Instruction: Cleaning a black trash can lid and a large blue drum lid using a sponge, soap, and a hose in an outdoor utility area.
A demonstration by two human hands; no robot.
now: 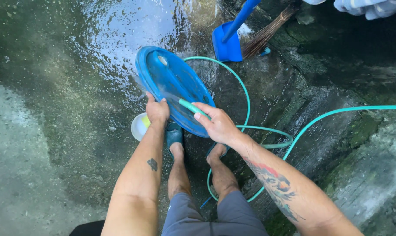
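Observation:
A round blue plastic lid [171, 85] is held tilted above the wet concrete ground. My left hand [157, 110] grips its lower edge. My right hand [217, 124] holds the end of a green hose [190, 106] against the lid, and water sprays across the blue surface. The rest of the green hose [246, 94] loops behind the lid and runs off to the right. My feet in dark green sandals [174, 135] stand just below the lid.
A white bowl with something yellow [140, 126] lies on the ground by my left foot. A blue dustpan [227, 43] and a straw broom [268, 32] lean at the top. A mossy stone ledge [338, 100] runs along the right. Pale cloth [368, 6] sits at the top right.

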